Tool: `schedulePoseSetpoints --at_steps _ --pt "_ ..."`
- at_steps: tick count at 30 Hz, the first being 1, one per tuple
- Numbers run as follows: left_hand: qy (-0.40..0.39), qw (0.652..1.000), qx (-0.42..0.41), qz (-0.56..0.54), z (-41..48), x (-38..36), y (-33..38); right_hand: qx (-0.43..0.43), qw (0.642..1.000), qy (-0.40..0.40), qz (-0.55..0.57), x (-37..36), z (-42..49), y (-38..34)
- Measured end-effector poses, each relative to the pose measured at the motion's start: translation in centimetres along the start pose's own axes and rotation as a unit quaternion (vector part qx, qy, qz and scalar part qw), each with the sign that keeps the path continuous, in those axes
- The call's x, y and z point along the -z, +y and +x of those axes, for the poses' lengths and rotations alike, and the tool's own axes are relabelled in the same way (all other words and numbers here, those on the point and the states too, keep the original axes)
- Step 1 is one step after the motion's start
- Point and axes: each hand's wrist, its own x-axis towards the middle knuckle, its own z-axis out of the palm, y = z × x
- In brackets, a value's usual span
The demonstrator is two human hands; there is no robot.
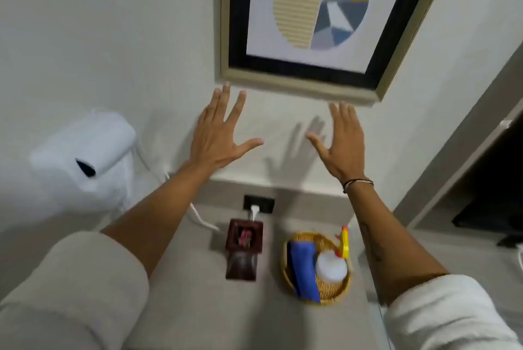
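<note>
A framed picture [304,82] with a pale gold frame, black inner border and an abstract yellow, grey and blue print hangs on the white wall. Both my arms are raised toward it. My left hand [219,134] is spread open, its fingertips just below the frame's lower left corner. My right hand [341,141] is also open with straight fingers, its tips just under the frame's bottom edge. Neither hand holds anything. Whether the fingertips touch the frame is unclear.
Below lies a grey counter [186,293] with a dark red wooden box [244,250], a wicker basket [334,294] holding a blue cloth [302,267] and a white spray bottle [331,266]. A wall socket [259,203] carries a white plug. A white hair dryer [85,148] is at left.
</note>
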Motion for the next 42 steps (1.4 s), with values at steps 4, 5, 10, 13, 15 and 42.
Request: schedulePoseSetpoints --at_steps 4,5,10,13,15,42 --pt "-0.208 0.978 0.004 -0.036 -6.7 -5.2 0.3 -0.201 0.973 -0.057 0.099 -2.1 -9.8 5.5" --pt "-0.244 0.969 -0.005 -0.035 -8.5 -6.6 0.4 -0.244 0.96 -0.073 0.119 -2.8 -12.4 6.8" --pt "-0.401 0.916 -0.017 -0.011 -13.9 -10.4 1.2 -0.388 0.886 -0.155 0.203 -5.0 -21.8 9.5" --pt "-0.448 0.894 -0.019 -0.004 -15.8 -11.9 1.5 -0.42 0.851 -0.194 0.248 -6.2 -25.2 9.1" --pt "-0.46 0.888 -0.008 -0.022 -16.4 -12.4 1.7 -0.423 0.839 -0.204 0.275 -7.0 -26.4 8.6" --pt "-0.399 0.812 0.219 -0.364 -25.7 -13.2 -10.0 -0.186 0.86 -0.339 0.331 -6.3 -26.1 -3.0"
